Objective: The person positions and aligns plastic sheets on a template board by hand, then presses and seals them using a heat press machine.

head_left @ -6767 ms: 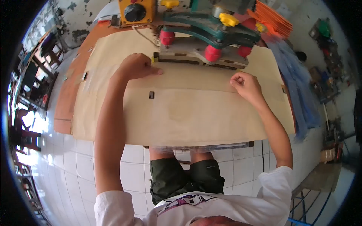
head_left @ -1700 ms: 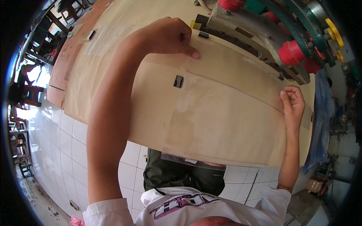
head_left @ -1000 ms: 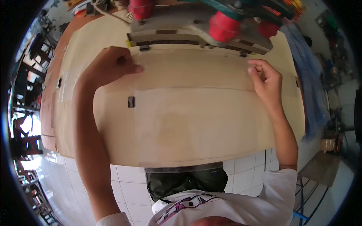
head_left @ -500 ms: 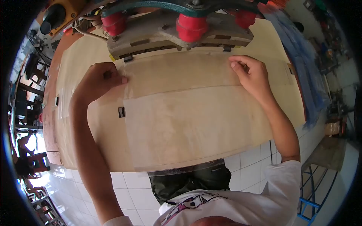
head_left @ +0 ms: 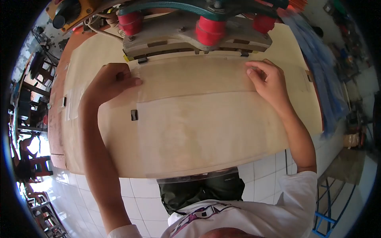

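Note:
A clear plastic sheet (head_left: 206, 123) lies over the pale tabletop in front of me, its near edge hanging slightly past the table edge. At its far left corner is my left hand (head_left: 113, 81), closed with the fingers curled and the thumb pointing inward along the plastic. My right hand (head_left: 272, 79) pinches at the far right side, thumb and forefinger together. The film is so transparent that its edge between the fingers is hard to make out. Just beyond both hands sits a heavy metal press head (head_left: 190, 33) with red cylindrical mounts (head_left: 210, 31).
Small black blocks lie on the table: one left of the sheet (head_left: 134, 115), others along the press at its left (head_left: 142, 60) and right (head_left: 244, 54). Blue plastic (head_left: 317, 71) drapes off the right side. An orange machine part (head_left: 75, 14) stands at far left.
The whole view has shifted slightly to the right. Both hands keep nearly the same place and grip relative to the plastic sheet.

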